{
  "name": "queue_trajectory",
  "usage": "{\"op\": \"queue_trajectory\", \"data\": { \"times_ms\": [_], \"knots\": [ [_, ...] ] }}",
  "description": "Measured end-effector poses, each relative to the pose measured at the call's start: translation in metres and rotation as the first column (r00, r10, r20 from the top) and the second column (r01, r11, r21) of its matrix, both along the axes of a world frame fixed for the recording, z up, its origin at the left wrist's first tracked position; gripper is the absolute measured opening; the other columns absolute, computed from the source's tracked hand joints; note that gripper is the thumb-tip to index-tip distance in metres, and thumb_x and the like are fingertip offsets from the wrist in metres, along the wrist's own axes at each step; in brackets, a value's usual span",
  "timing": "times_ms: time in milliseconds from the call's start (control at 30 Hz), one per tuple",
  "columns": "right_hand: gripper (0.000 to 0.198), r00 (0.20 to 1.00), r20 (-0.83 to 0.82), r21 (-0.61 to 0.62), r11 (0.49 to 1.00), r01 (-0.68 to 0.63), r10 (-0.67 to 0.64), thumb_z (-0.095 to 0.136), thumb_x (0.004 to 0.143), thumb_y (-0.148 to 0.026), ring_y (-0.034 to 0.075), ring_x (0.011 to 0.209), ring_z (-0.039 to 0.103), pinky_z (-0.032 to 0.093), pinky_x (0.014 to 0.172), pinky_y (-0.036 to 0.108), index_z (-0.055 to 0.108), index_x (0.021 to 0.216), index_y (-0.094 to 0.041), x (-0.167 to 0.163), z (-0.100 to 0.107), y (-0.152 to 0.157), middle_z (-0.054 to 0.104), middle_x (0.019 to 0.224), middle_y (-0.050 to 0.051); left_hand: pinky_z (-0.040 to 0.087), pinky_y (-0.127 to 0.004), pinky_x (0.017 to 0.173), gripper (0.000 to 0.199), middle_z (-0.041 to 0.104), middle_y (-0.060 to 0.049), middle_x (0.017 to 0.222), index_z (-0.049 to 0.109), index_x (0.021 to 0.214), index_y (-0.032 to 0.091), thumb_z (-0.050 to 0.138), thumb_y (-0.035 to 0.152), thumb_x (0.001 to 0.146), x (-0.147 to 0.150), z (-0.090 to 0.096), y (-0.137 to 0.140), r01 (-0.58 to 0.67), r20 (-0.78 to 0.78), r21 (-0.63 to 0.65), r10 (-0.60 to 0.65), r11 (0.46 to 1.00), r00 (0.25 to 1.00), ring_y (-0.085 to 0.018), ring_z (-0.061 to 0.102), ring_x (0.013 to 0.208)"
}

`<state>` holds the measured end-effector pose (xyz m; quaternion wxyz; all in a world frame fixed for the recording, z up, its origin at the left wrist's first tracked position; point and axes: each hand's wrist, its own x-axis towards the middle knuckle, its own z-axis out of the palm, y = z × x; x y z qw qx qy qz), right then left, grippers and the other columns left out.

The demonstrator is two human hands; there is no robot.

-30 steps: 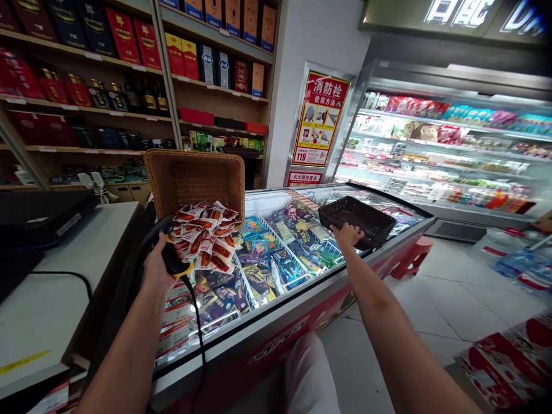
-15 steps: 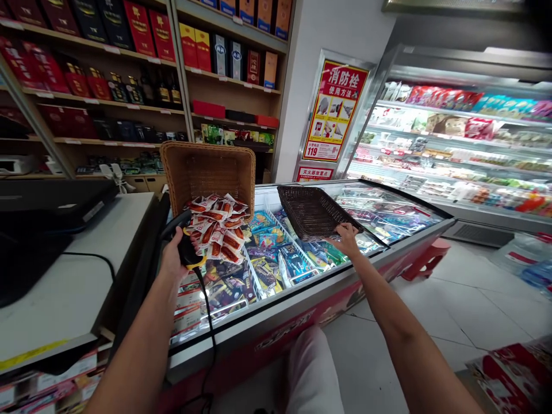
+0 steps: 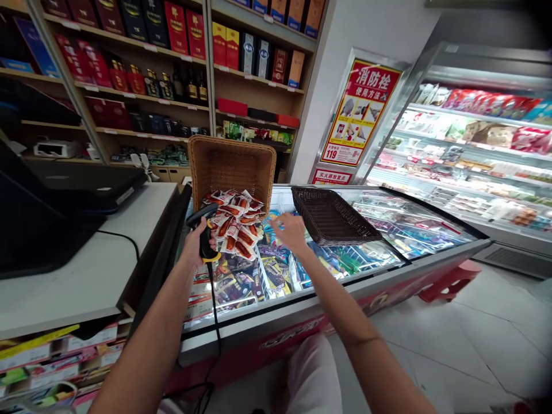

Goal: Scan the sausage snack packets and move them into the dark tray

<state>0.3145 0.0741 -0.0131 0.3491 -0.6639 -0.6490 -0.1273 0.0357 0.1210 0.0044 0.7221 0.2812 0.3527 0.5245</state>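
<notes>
My left hand (image 3: 199, 244) is wrapped round the grip of a black and yellow barcode scanner (image 3: 209, 236), whose cord hangs down in front of the freezer. Just beyond the scanner, a tan wicker basket (image 3: 233, 155) stands tipped toward me. Small packaged sausages (image 3: 241, 227) in red and white wrappers lie heaped at its mouth. My right hand (image 3: 291, 230) hovers over the freezer glass, right of the sausages, with nothing visible in it; its fingers point left, slightly bent and apart. To its right rests a dark brown shallow wicker basket (image 3: 334, 218).
The glass-topped freezer (image 3: 383, 270) holds colourful packs in wire dividers. At left is a white counter (image 3: 64, 276) with black equipment. Shelves of boxes and bottles (image 3: 172, 86) stand behind, a lit chiller (image 3: 474, 144) at right. A red stool (image 3: 451, 282) sits beside the freezer.
My right hand has let go of the dark basket's edge and moved left toward the sausages. The left hand still grips the scanner. The view has turned slightly left.
</notes>
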Motion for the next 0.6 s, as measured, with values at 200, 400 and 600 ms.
{"op": "queue_trajectory", "data": {
  "times_ms": [200, 400, 600],
  "knots": [
    [0.034, 0.997, -0.051, -0.105, 0.994, 0.043, -0.049, 0.064, 0.095, -0.052, 0.026, 0.093, 0.065, 0.044, 0.093, 0.042, 0.07, 0.078, -0.023, -0.064, -0.026, 0.032, 0.072, 0.093, 0.009, 0.037, -0.015, 0.037, 0.041, 0.053, 0.003, 0.061, 0.054, 0.077, 0.016, 0.075, 0.05, 0.086, -0.002, -0.003, -0.002, 0.055, 0.063, -0.029, -0.053, 0.998, 0.997, -0.005, 0.043, 0.041],
    [0.044, 0.988, -0.139, -0.254, 0.966, 0.035, -0.073, 0.075, 0.083, -0.061, 0.03, 0.095, 0.066, 0.047, 0.085, 0.041, 0.066, 0.065, -0.022, -0.057, -0.044, 0.023, 0.069, 0.093, 0.011, 0.038, -0.016, 0.037, 0.044, 0.055, 0.003, 0.063, 0.055, 0.078, 0.017, 0.081, 0.052, 0.08, 0.002, -0.004, -0.003, 0.081, 0.041, 0.014, -0.081, 0.997, 0.996, -0.005, 0.045, 0.042],
    [0.034, 0.967, -0.241, -0.276, 0.961, 0.02, -0.089, 0.082, 0.074, -0.053, 0.026, 0.088, 0.065, 0.048, 0.078, 0.036, 0.069, 0.078, -0.023, -0.066, -0.045, 0.027, 0.07, 0.09, 0.007, 0.037, -0.016, 0.038, 0.042, 0.055, 0.002, 0.064, 0.056, 0.079, 0.016, 0.078, 0.053, 0.082, 0.005, -0.005, -0.003, 0.066, 0.042, 0.025, -0.067, 0.998, 0.997, -0.005, 0.045, 0.042]
  ]
}}
